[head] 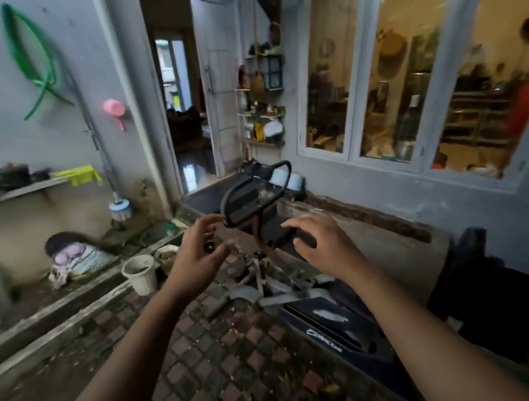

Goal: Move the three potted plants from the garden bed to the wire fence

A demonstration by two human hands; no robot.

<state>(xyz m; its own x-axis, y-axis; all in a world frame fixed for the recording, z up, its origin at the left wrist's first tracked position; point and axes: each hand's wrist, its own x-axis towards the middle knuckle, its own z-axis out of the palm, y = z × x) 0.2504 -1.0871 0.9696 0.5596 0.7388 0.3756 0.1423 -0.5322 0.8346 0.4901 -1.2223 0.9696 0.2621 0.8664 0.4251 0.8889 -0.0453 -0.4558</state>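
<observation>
Paved courtyard (225, 357): both hands, left hand (194, 257) and right hand (321, 243), were spread and empty mid-scene; white pot (140, 276) sat far left by garden bed (73, 300); likely between carries, next reach left.

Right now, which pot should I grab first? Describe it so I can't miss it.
Find the raised concrete garden bed along the left wall. At its near end, by the brick paving, stands a white plastic pot. It is taller and paler than the beige pot just behind it, and nearest the left hand.
</observation>
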